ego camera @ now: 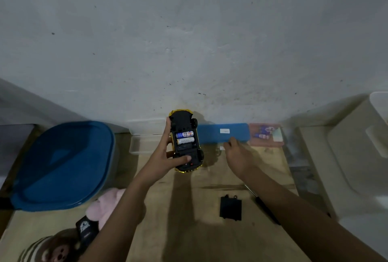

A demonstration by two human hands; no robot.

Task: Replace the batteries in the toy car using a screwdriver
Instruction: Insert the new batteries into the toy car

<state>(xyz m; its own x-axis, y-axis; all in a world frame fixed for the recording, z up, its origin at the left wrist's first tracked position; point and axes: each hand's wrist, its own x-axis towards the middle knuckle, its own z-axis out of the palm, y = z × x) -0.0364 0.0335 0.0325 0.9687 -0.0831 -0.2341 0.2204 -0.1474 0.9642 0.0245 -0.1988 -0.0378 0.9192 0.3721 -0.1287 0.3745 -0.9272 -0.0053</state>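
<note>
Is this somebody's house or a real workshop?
Probably a home, not a workshop. Plush toys lie on the worn wooden table beside a blue-lidded storage tub, and the left hand holds a yellow toy car against a bare wall.

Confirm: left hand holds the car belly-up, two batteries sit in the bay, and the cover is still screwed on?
Not quite. The head view shows the cover off, lying on the table near the screwdriver. The rest stands: left hand holds the car belly-up, with two batteries in the open bay.
</note>
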